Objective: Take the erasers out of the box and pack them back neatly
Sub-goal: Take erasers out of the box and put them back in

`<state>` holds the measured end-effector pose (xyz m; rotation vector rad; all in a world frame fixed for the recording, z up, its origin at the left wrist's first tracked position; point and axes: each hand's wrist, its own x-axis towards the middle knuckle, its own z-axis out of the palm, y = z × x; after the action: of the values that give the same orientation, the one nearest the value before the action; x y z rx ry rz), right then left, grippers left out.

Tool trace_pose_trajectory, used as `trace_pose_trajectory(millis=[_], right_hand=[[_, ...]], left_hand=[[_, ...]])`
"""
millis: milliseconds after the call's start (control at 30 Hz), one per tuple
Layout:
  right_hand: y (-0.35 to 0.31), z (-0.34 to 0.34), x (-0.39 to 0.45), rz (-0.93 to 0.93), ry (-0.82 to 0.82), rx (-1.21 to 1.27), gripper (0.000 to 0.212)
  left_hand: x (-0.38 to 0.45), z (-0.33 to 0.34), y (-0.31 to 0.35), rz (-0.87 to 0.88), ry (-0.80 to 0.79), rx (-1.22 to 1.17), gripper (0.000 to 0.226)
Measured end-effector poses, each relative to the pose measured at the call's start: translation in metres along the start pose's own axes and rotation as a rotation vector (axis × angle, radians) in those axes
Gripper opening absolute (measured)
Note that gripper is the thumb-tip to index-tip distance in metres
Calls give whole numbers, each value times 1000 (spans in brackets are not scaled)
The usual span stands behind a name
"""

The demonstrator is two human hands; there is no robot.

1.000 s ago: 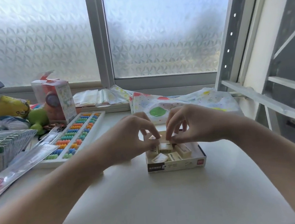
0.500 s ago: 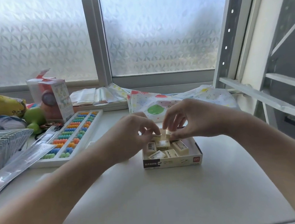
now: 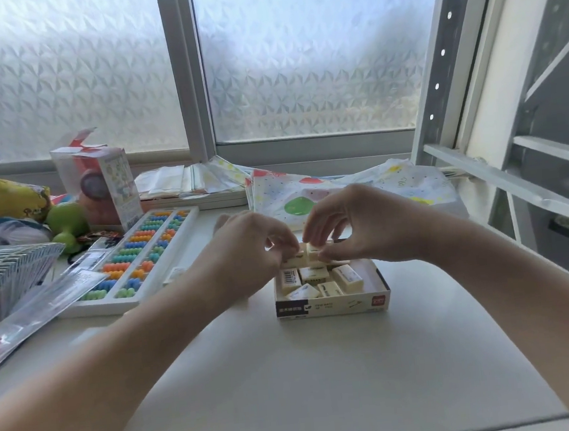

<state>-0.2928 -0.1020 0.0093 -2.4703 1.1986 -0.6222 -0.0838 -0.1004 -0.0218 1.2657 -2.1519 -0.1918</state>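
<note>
While both hands pinched erasers over the far end of the box (image 3: 332, 305), the grip sat just above and beyond the loose pile.

Near side first: box front wall faced the camera, dark panel on its left end with white characters, pale panel with small print, red logo square at its right end. None of it legible at this resolution.

Just below the grip, toward the camera: loose erasers (image 3: 311, 276) lay jumbled in the box, some tilted, long axes pointing different ways. One on the left showed a barcode label; digits unreadable. Right part of the box floor looked bare.

At the grip: left hand (image 3: 244, 246) closed thumb and fingertips on one cream eraser (image 3: 294, 260), long axis roughly left-right. Right hand (image 3: 363, 225) pinched a second eraser (image 3: 315, 253) touching the first, end to end. Both were raised just clear of the pile.

Judgement: the pair could be leaving or going back in; can't tell which. Either way, the remaining erasers lie directly under and nearer than the grip, equally reachable by both hands.

Left of the grip: a bead abacus (image 3: 136, 262), well apart. Beyond: patterned paper (image 3: 284, 194).
</note>
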Motion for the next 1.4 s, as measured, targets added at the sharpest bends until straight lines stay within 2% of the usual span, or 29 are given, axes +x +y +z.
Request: trace_pose_trajectory(millis=[200,367,533,633,800,967,1067,1200,1333,1400], right_hand=[[-1,7,3,-29,10,-10,18],[-2,10,4,-16,57,78,21],[7,-8,-5,22,32,-72,21],[10,-13,-6,72,-30,-80,17],[12,-9,-4,153,-60,-101,23],[12,-9,-3,186,-67,-159,22],[13,-11,-5,204,-75,-224,24],[7,-13,-7,182,-38,-277,19],[-11,-2,-4,-6,169,-188,12],[-26,13,0,-82,163,-152,20]], left_hand=[[3,5,-4,70,-39,191,12],[7,-10,-12,26,4,-25,12],[4,-13,-19,51,-80,-20,14],[8,-24,-23,50,-63,-3,19],[10,-61,-44,-62,-70,-49,21],[6,-72,-54,-114,-105,-16,14],[6,-79,-54,-145,-189,7,10],[2,-94,-59,-172,-393,57,9],[-3,-103,-62,-167,-578,115,30],[-3,-103,-63,-179,-613,126,36]])
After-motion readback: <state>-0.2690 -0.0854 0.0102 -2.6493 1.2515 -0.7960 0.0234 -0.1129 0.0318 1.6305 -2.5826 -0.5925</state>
